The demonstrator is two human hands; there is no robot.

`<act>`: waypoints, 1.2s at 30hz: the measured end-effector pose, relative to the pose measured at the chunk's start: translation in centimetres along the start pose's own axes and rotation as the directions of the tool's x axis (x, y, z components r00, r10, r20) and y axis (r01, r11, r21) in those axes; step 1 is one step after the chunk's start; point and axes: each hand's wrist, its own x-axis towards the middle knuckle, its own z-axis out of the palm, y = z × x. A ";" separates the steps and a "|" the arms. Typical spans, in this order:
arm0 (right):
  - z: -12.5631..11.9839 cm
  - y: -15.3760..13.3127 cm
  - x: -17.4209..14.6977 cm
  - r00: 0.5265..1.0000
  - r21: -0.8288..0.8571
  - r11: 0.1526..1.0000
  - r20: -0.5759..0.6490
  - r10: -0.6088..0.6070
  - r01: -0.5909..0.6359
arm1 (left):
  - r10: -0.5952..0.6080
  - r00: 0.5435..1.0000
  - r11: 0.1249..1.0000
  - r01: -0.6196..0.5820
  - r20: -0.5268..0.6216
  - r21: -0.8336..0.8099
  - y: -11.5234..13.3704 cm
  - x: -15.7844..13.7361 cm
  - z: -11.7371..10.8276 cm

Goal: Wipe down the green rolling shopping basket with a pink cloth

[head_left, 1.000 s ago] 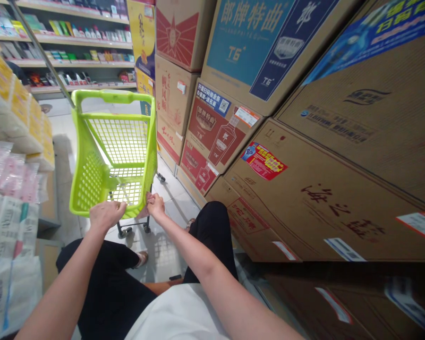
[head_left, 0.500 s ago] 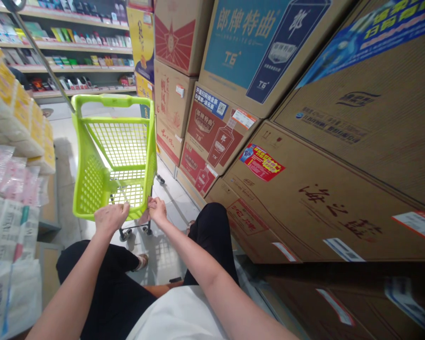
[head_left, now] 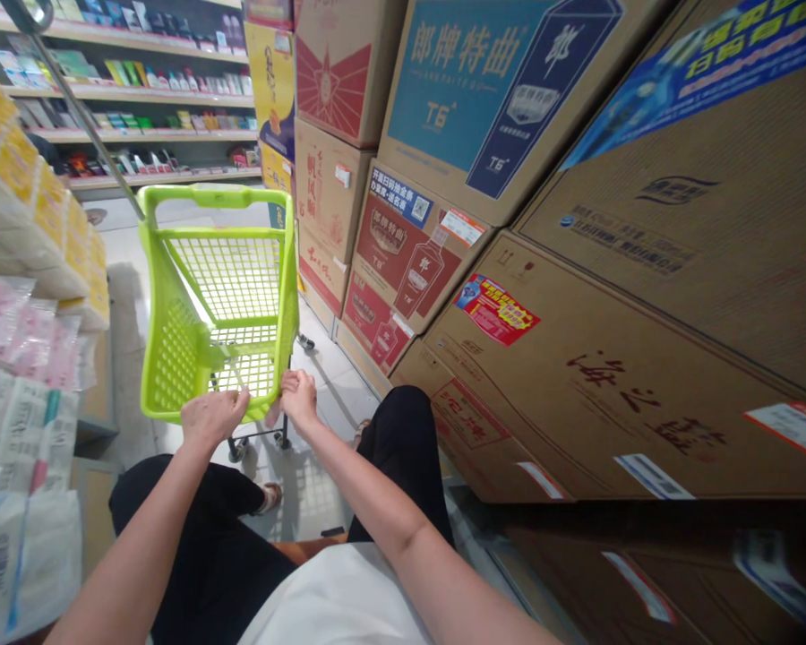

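Note:
A lime-green shopping cart (head_left: 216, 231) with a lattice basket stands in front of me, its inside showing bare mesh. My left hand (head_left: 213, 419) is closed over the near rim of the basket, thumb side toward the middle. At the near right corner, my right hand (head_left: 299, 396) has its fingers curled together against the basket's edge. A small pale pinkish patch shows beside those fingers; what they pinch is hidden. Dark wheels of the cart show below the basket, between my knees.
Stacked cardboard cartons (head_left: 611, 358) rise close along my right side. To the left are yellow packs (head_left: 47, 193) and plastic-wrapped packages (head_left: 23, 421). A slanting metal pole (head_left: 84, 116) stands behind the cart. Shelves of small goods (head_left: 154, 94) line the back.
The view has shifted very slightly, so the cart and left-hand goods sit a little lower and farther right. Both hands keep the same places on the cart.

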 end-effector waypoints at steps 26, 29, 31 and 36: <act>-1.9 -2.0 -1.2 0.987 0.084 0.988 -0.106 -0.124 0.133 | -0.037 0.999 0.999 0.037 -0.009 -0.007 1.5 0.4 0.1; -1.4 -0.6 -0.7 0.989 0.057 0.991 -0.093 -0.114 0.119 | -0.041 0.999 0.999 0.041 -0.029 -0.001 1.6 0.3 0.2; -0.6 1.2 -0.2 0.996 0.053 0.997 -0.071 -0.056 0.060 | -0.038 0.998 0.999 0.038 -0.051 -0.007 1.7 0.0 0.3; 0.6 3.6 -0.4 0.996 0.079 0.994 -0.047 0.077 -0.073 | -0.040 0.998 0.999 0.039 -0.055 -0.018 1.6 -0.7 0.7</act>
